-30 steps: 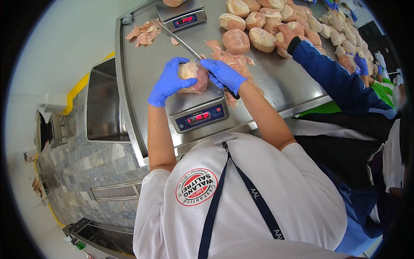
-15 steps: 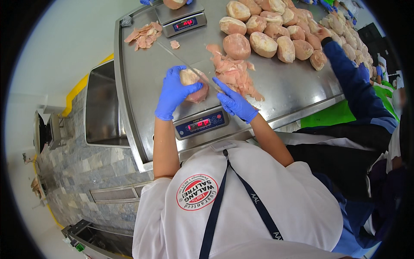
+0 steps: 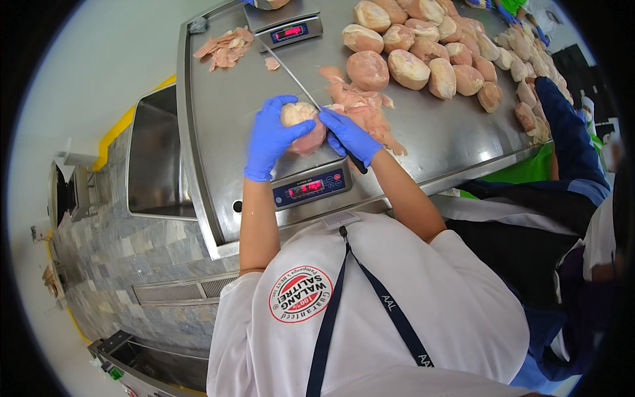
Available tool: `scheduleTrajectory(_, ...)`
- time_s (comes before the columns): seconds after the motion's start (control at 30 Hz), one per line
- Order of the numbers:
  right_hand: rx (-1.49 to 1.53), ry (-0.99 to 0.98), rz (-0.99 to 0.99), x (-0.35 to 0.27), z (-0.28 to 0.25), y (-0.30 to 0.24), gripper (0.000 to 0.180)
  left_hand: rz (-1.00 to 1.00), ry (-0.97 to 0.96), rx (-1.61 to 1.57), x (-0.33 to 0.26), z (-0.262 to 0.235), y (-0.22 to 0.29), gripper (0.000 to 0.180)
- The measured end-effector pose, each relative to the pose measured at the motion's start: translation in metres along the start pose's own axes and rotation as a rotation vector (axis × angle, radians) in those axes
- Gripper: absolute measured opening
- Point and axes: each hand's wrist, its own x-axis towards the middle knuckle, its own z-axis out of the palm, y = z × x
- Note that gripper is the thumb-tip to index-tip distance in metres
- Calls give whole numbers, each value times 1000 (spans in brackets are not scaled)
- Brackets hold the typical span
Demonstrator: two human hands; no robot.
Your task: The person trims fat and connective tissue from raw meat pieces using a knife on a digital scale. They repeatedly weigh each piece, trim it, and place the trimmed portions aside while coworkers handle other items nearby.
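Note:
A rounded ham (image 3: 305,137), pink with a pale fatty top, sits over the near digital scale (image 3: 311,188). Against its left side my left hand (image 3: 273,137), in a blue glove, is cupped with the thumb across the front. My right hand (image 3: 350,134), gloved alike, closes around a long thin knife (image 3: 289,73). Its black handle shows below the palm, and the blade slants away to the far left, passing just by the ham's upper right edge. The glove hides where blade and handle meet. Pink trimmings (image 3: 370,118) lie in a heap beyond my right hand.
Many hams (image 3: 428,49) cover the far right of the steel table (image 3: 456,132). At the far left are thin meat slices (image 3: 223,49) and a second scale (image 3: 291,31) bearing a ham. A co-worker's blue sleeve (image 3: 561,129) reaches in from the right. A metal tub (image 3: 155,192) stands left.
My right hand has come in closer to the ham, and the knife now points more away from me, with its handle showing. The co-worker's arm has shifted right.

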Motion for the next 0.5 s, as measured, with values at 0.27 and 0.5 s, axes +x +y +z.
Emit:
scheduleTrajectory(0.27,-274,354,18,-21,-40,27,84,-89,224,202,-39,-3,4,72)
scheduleTrajectory(0.5,-298,243,-24,-47,-36,9,91,-28,126,307,-35,-34,15,83)
